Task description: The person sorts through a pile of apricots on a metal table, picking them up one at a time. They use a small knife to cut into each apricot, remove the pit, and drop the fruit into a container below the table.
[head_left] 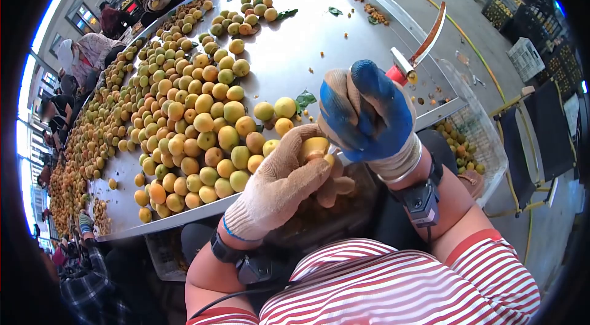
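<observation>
My left hand [286,180], in a beige work glove, is closed on a yellow fruit [314,147] at the table's near edge. The fruit looks cut or split, and a piece of it shows by the fingertips. Just right of it is my right hand [367,110], in a blue-coated glove, with its fingers bent together; what they hold, if anything, is hidden. Many yellow-green fruits [203,122] lie on the metal table [295,48] to the left. A curved tool with a red part [398,74] stands at the table's right edge, beyond my right hand.
Below my hands is a dark container [307,217]. A clear crate of fruit [485,140] stands at the right, near a folding chair [531,140]. Other people sit along the table's far left side. A yellow hose [458,27] crosses the floor.
</observation>
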{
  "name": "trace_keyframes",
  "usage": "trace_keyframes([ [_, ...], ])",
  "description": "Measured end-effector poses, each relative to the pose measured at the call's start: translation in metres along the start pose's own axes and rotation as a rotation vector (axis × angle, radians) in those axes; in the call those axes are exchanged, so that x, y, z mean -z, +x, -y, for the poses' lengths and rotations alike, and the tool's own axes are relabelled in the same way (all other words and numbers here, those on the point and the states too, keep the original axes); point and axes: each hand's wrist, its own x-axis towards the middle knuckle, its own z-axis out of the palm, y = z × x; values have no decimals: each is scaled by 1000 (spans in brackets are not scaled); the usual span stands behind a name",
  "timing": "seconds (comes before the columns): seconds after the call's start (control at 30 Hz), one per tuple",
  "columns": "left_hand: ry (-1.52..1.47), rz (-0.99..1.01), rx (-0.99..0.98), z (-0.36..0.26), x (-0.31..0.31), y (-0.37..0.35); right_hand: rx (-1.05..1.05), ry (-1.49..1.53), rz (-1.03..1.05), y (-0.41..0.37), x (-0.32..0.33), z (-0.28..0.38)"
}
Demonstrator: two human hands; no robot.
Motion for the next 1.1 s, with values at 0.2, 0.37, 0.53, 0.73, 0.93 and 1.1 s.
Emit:
trace_keyframes([
  [0.2,126,-29,2,4,-7,-4,30,-101,-205,-5,-23,-4],
  [0.37,351,-131,38,-7,-17,-6,-60,-71,-474,-12,-36,-17],
  [0.53,565,-137,73,-3,-10,-7,-12,-104,-476,-19,-40,-19],
  [0.73,1149,-266,-11,11,-8,0,193,-482,-504,-15,-54,-44],
  [0.93,458,-169,-176,21,4,10,-43,138,-652,-6,-24,-59],
  [1.1,258,-237,-182,3,4,10,22,302,-597,7,-18,-26],
])
